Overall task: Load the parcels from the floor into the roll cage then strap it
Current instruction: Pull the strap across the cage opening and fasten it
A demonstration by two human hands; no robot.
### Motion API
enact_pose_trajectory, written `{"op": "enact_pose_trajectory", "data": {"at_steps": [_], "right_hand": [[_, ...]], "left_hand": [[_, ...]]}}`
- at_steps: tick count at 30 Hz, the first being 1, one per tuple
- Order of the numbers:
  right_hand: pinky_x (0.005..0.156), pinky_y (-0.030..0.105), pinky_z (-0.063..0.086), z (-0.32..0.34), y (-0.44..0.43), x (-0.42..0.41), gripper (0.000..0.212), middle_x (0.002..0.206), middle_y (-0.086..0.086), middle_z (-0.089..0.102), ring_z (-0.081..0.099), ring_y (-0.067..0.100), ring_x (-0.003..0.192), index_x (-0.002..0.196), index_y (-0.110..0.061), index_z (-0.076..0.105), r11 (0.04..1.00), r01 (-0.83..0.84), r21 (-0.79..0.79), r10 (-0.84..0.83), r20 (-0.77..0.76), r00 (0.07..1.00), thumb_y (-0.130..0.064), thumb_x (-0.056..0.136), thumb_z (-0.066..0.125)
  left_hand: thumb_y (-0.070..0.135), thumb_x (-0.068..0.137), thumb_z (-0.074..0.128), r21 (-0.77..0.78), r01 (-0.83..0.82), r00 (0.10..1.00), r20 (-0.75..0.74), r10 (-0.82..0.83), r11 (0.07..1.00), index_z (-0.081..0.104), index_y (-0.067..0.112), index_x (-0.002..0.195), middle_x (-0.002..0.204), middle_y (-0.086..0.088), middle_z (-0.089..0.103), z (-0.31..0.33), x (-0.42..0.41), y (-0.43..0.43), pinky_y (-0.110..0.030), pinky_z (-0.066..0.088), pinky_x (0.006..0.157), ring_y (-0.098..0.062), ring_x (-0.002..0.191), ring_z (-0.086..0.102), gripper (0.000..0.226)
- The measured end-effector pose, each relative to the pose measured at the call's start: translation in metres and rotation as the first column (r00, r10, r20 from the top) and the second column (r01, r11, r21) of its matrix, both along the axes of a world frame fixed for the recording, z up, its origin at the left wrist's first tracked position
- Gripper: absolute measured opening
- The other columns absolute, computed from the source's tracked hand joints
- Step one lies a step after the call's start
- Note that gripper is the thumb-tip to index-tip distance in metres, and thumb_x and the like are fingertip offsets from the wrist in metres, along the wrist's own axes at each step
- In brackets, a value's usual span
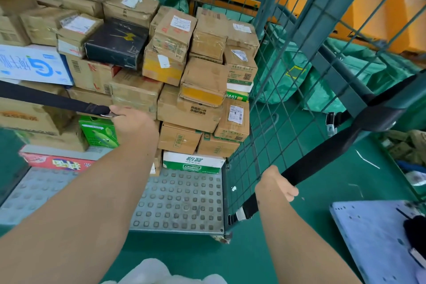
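The green wire roll cage [272, 108] stands open toward me, stacked with cardboard parcels [202, 80]; a black box [116, 45] lies among them. My left hand [134, 122] grips the metal-tipped end of a black strap [46, 99] that comes in from the left side. My right hand [277, 185] grips a second black strap [327, 152] that runs up to the cage's right post, and its loose end with a buckle [244, 213] hangs below my hand. The two strap ends are apart.
The cage's studded metal floor [179, 203] is bare at the front. Green sacks [322, 80] lie behind the right mesh wall. A pale perforated platform [378, 237] sits on the green floor at the right. Orange barriers line the back.
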State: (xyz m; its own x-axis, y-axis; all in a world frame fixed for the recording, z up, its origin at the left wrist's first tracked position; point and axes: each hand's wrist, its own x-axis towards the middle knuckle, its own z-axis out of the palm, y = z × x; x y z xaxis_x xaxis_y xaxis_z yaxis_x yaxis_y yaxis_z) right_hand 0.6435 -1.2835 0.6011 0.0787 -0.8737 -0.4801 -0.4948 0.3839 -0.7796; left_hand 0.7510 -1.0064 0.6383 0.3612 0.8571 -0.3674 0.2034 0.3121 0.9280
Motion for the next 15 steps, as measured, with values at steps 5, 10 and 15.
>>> {"op": "enact_pose_trajectory", "data": {"at_steps": [5, 10, 15], "right_hand": [[0.101, 0.045, 0.046, -0.004, 0.012, 0.007, 0.052, 0.139, 0.013, 0.049, 0.052, 0.034, 0.121, 0.135, -0.006, 0.04, 0.991, -0.085, 0.103, 0.082, 0.038, 0.996, -0.013, 0.087, 0.06], [0.082, 0.035, 0.043, -0.017, 0.031, 0.01, 0.045, 0.138, 0.016, 0.053, 0.056, 0.035, 0.12, 0.141, -0.006, 0.043, 0.935, -0.328, 0.137, 0.305, 0.166, 0.938, -0.012, 0.097, 0.052], [0.099, 0.037, 0.045, -0.006, 0.063, 0.021, 0.051, 0.14, 0.009, 0.056, 0.057, 0.03, 0.118, 0.146, -0.01, 0.043, 0.896, -0.41, 0.172, 0.355, 0.277, 0.893, -0.015, 0.097, 0.055]], "left_hand": [[0.036, 0.105, 0.036, -0.093, -0.082, 0.986, 0.137, 0.094, 0.992, 0.063, 0.002, 0.122, 0.113, -0.012, 0.069, -0.012, 0.01, 0.007, -0.029, 0.046, 0.088, -0.027, 0.107, 0.063, 0.046], [0.03, 0.106, 0.036, -0.104, -0.024, 0.977, 0.209, 0.046, 0.994, 0.065, 0.002, 0.106, 0.103, -0.008, 0.067, -0.017, 0.002, 0.013, -0.026, 0.045, 0.081, -0.023, 0.099, 0.064, 0.04], [0.033, 0.107, 0.032, -0.032, 0.076, 0.989, 0.133, -0.071, 0.997, 0.067, 0.006, 0.116, 0.115, -0.011, 0.069, -0.02, -0.015, 0.016, -0.027, 0.045, 0.08, -0.027, 0.105, 0.064, 0.045]]}}
